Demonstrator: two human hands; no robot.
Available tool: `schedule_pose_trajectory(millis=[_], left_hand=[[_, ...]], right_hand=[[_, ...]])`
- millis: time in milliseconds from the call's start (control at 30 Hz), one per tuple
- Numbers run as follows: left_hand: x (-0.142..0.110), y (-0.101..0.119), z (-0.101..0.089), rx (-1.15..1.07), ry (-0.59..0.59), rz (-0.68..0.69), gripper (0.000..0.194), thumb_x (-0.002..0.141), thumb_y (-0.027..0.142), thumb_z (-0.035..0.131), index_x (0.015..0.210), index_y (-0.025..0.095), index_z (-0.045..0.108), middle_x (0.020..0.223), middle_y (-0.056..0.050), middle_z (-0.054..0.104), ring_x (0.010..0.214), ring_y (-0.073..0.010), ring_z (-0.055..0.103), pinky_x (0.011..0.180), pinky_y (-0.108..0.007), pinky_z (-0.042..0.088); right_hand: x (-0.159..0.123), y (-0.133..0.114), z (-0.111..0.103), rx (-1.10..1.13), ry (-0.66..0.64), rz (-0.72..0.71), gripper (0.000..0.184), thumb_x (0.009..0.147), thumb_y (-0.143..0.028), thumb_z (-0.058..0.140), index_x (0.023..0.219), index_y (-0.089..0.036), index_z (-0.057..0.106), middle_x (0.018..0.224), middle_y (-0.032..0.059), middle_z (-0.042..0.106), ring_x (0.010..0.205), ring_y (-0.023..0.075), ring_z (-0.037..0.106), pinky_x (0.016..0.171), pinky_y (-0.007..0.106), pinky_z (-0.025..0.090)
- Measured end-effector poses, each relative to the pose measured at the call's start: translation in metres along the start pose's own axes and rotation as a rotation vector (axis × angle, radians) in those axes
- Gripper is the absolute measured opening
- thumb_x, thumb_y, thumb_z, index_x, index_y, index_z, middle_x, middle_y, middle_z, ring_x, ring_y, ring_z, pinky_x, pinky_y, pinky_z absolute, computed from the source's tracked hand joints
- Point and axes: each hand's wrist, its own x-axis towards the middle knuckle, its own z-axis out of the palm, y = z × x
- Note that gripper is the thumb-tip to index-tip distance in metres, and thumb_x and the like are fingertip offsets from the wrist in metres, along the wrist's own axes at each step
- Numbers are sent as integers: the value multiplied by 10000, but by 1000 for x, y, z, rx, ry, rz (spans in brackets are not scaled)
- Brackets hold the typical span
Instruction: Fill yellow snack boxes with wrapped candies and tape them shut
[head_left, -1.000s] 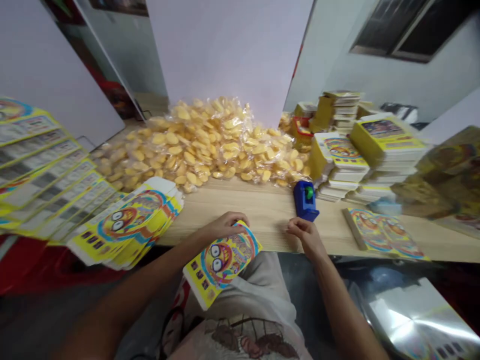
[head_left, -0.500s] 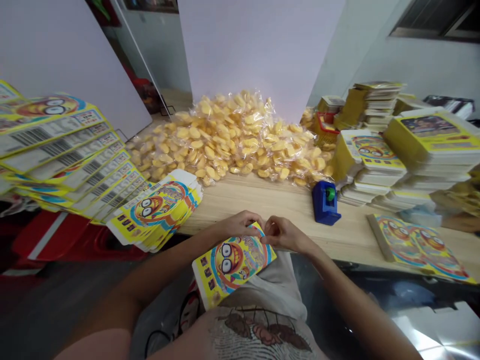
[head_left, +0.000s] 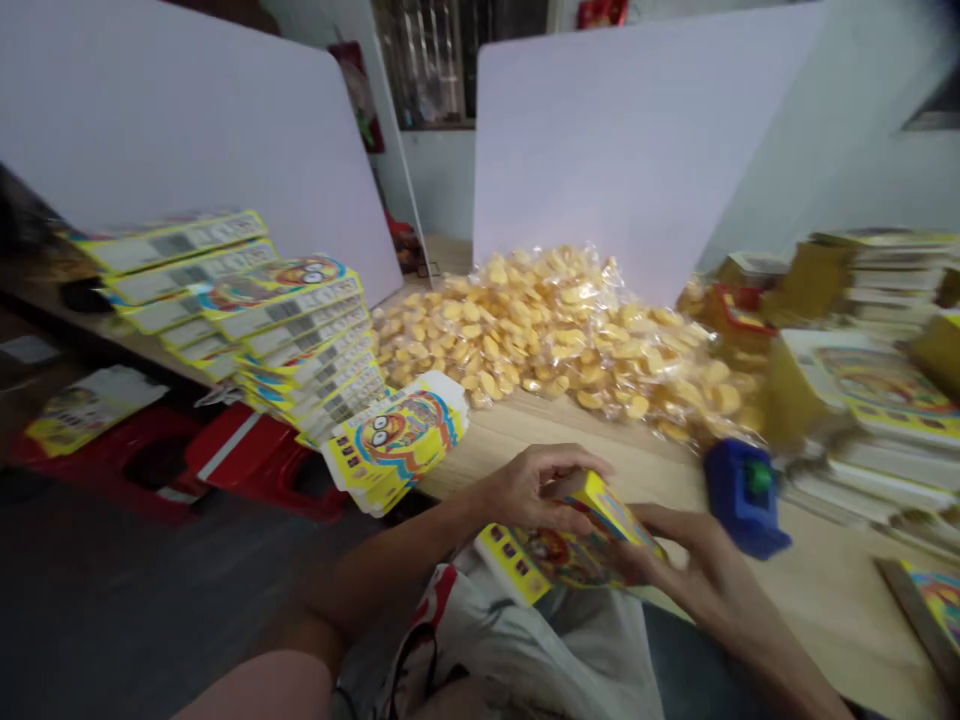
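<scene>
A yellow printed cardboard box point(head_left: 566, 558) with a cartoon face lies tilted over my lap, in front of the table edge. My left hand point(head_left: 541, 490) curls around its upper edge, thumb and fingers closed on the card. On the opposite side my right hand point(head_left: 686, 555) grips the box between thumb and fingers. A narrow yellow side panel stands up between the two hands. Motion blur and the fingers hide parts of the box, so I cannot tell whether its ends are closed.
Clear bags of yellow pieces point(head_left: 540, 335) are heaped at the back of the table point(head_left: 517, 435). A blue tape dispenser point(head_left: 742, 500) stands to the right, beside stacks of flat cartons point(head_left: 862, 400). Several boxes point(head_left: 300, 320) are piled at left, near red stools point(head_left: 255, 465).
The view has swung left. The box, lying face up with both hands at its far end, is now turned and tilted, gripped from two sides with a side panel raised.
</scene>
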Motion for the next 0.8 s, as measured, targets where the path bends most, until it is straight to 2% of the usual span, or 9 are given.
schedule_pose_trajectory(millis=[67,167,233,333,433,500,600,700,800], left_hand=[[-5,6,-8,-14,57,54,783,797,738,416,1276,132,551,1191,-167,625,1108,-268,585,960,-381,449],[-15,-4,-15,195,165,10,647,924,614,271,1235,148,594,1328,-157,551,1307,-268,425,1118,-438,284],[-24,-27,-12,355,190,-123,557,924,544,387,1280,150,554,1427,-161,452,1382,-268,317,1150,-452,229],[-38,-70,5,477,154,-286,661,843,478,573,1392,148,409,1499,-182,333,1413,-284,255,1146,-470,253],[-52,-103,25,582,122,-309,742,758,430,677,1388,158,396,1507,-184,311,1406,-314,260,1134,-495,279],[-58,-113,33,658,120,-291,710,759,418,672,1366,151,419,1498,-192,321,1391,-322,286,1131,-505,283],[-61,-118,35,732,139,-260,655,784,414,638,1352,158,438,1474,-191,357,1370,-323,321,1129,-514,283],[-59,-119,33,742,144,-245,652,754,381,663,1340,182,457,1456,-173,386,1349,-336,347,1126,-528,284],[-58,-119,32,715,129,-246,664,708,353,700,1317,202,483,1448,-156,402,1339,-345,357,1130,-537,268]], right_hand=[[-7,-7,-5,-244,206,-230,376,786,-276,696,1160,-264,660,936,90,720,739,235,672,582,300,529],[-16,6,19,-453,363,-466,564,752,-186,715,1290,-255,562,1117,131,676,945,282,657,722,375,565],[-21,28,50,-529,343,-529,540,794,-116,647,1311,-224,535,1103,137,680,1004,277,635,800,418,559],[-33,67,97,-571,273,-558,399,862,-82,522,1241,-196,572,1044,122,701,948,253,639,783,440,557],[-47,89,128,-569,250,-533,328,900,-75,430,1169,-162,597,1016,115,710,898,242,640,744,440,556],[-54,90,137,-558,266,-521,348,912,-75,371,1170,-160,589,998,113,715,879,240,647,726,434,558],[-52,81,132,-511,211,-492,343,914,-206,398,1218,-219,557,996,100,714,845,264,657,682,449,567],[-32,75,105,-417,97,-426,467,831,-460,561,1260,-289,496,1099,89,673,922,302,638,717,466,577],[6,91,61,-454,246,-244,359,849,-302,560,1203,-278,509,1173,110,606,1055,293,578,837,464,537]])
